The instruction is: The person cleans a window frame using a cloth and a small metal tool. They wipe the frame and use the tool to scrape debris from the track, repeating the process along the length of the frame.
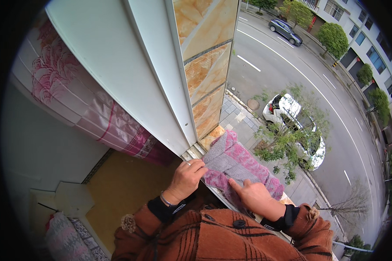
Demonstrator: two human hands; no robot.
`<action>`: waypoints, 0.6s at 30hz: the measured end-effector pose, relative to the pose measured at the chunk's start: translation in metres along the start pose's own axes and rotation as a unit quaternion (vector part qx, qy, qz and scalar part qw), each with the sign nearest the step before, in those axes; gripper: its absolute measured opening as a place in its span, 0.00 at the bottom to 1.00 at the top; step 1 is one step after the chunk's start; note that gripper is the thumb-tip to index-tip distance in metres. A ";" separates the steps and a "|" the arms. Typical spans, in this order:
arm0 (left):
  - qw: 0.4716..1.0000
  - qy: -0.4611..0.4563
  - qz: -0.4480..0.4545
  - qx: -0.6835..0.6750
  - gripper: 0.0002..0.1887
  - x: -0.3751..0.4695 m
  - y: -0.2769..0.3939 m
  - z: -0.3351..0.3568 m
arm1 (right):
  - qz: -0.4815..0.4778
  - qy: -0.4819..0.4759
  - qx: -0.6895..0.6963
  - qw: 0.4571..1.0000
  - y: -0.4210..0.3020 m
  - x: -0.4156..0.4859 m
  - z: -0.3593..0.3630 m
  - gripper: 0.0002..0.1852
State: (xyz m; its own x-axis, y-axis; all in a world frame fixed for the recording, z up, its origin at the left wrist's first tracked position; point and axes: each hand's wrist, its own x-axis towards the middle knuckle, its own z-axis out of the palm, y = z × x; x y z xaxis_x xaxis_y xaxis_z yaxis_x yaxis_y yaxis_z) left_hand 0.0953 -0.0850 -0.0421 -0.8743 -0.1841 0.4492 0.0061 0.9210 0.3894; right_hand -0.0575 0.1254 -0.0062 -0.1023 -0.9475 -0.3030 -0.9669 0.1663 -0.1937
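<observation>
A pink and grey fuzzy cloth (236, 160) lies folded or bunched over the outer window sill. My left hand (187, 177), with a ring and a bracelet, has its curled fingers at the cloth's inner edge and appears to pinch it beside the window track (194, 152). On the cloth's near part rests my right hand (259, 197), one digit stretched out against the pink fabric. Its other fingers are hidden, so their grip on the cloth does not show.
A white window frame (117, 65) and a marble-look tiled wall (207, 65) rise ahead. Pink curtain (117, 130) hangs indoors at left, above a yellowish floor (117, 182). Far below outside are a paved sidewalk, a tree (281, 143), a white car (289, 104) and a road (264, 55).
</observation>
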 end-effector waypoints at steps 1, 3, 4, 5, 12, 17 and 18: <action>1.000 0.010 0.002 0.002 0.09 0.001 0.000 0.001 | -0.002 0.032 0.021 0.999 -0.002 0.009 0.001 0.29; 0.999 0.039 -0.015 0.013 0.10 0.003 0.002 0.002 | -0.001 0.076 0.046 0.996 -0.006 0.034 0.001 0.29; 0.998 0.050 -0.029 0.019 0.10 0.004 0.004 0.002 | 0.004 0.080 0.058 0.995 -0.008 0.047 0.001 0.27; 0.996 0.078 -0.032 0.028 0.10 0.006 0.006 0.002 | 0.004 0.092 0.068 0.993 -0.009 0.061 0.000 0.24; 0.983 0.167 -0.054 0.051 0.10 0.027 0.001 0.006 | 0.040 0.117 0.139 0.983 -0.022 0.130 -0.003 0.11; 0.984 0.172 -0.026 0.047 0.11 0.039 0.001 0.007 | 0.059 0.248 0.291 0.922 -0.013 0.138 0.019 0.09; 0.984 0.173 -0.024 0.043 0.11 0.042 0.006 0.006 | 0.060 0.288 0.358 0.886 -0.011 0.134 0.026 0.07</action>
State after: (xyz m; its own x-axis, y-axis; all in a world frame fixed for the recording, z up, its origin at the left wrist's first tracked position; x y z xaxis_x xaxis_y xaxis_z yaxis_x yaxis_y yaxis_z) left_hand 0.0552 -0.0848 -0.0256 -0.6546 -0.3200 0.6849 -0.0855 0.9315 0.3535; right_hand -0.0543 0.0035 -0.0688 -0.4964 -0.8589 0.1260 -0.5659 0.2101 -0.7973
